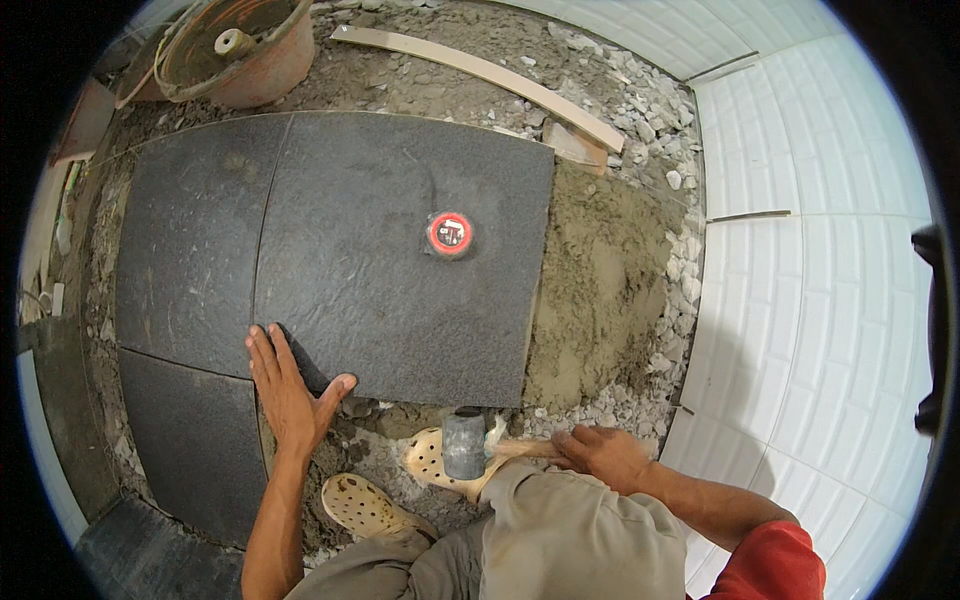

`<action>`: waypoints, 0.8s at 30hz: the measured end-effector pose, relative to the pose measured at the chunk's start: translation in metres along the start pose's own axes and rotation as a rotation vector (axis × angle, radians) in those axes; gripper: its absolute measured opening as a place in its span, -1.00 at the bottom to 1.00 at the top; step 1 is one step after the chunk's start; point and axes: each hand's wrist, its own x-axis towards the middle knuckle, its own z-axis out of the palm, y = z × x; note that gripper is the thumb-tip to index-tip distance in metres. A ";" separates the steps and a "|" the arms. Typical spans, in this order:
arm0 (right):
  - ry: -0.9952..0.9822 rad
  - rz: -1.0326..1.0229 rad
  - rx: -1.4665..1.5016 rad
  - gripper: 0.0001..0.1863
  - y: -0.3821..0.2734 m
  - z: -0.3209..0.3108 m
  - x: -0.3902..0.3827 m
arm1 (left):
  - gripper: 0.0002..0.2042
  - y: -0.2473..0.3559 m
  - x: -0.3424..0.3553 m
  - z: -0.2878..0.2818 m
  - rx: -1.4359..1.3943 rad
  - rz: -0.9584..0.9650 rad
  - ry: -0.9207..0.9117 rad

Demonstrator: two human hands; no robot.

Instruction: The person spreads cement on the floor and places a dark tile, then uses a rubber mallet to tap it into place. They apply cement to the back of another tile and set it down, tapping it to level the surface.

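Observation:
My left hand (289, 391) lies with fingers spread on the front left corner of a large dark grey floor tile (370, 290), its fingertips by the joint with the neighbouring tile (195, 230). In my right hand (603, 455) is the wooden handle of a rubber mallet (464, 445), fingers wrapped around it. The mallet's dark head is at the tile's front edge, above my shoe; whether it touches the tile I cannot tell. A round red-rimmed tape measure (450, 235) rests on the tile, right of its middle.
Wet mortar (600, 290) spreads right of the tile, bordered by broken rubble (680, 290) along a white tiled wall (750, 320). A wooden strip (480, 72) lies beyond the tile. Mortar-stained buckets (270, 75) stand far left. Another dark tile (195, 430) lies front left. My beige clogs (368, 503) are close by.

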 end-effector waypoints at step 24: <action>-0.010 0.007 0.050 -0.56 0.000 0.001 0.002 | 0.28 -0.004 0.000 0.005 -0.006 0.013 0.017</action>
